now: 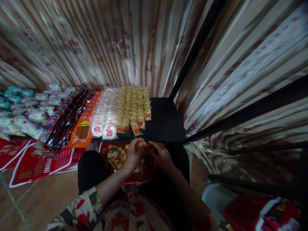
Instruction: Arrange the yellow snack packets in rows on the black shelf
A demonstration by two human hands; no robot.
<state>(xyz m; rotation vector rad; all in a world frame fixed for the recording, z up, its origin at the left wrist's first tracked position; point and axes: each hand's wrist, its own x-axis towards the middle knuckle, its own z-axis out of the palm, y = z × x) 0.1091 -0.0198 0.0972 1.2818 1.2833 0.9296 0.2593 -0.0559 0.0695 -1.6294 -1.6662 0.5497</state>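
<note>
My left hand (133,156) is at the middle of the frame, a little below centre, its fingers curled round a small yellowish packet (143,145). My right hand (164,157) comes in from the right with its fingers bent in close to the packet's other side; I cannot tell whether they grip it, as it is dim and blurred there. Both hands are above a red basket (141,180) between my knees at lower centre, and wrapped snacks (117,163) lie loosely in its left part. Just beyond, a black shelf (166,123) runs across the middle of the frame. On it, from the centre toward the left edge, are rows of yellow packets (135,107), white round packets (109,131), an orange bag (83,130), dark shiny packets (68,120) and white wrapped pieces (37,115), with teal ones (15,93) at far left. More red baskets (43,162) sit at lower left, below the shelf, and a striped curtain (93,41) fills the top
</note>
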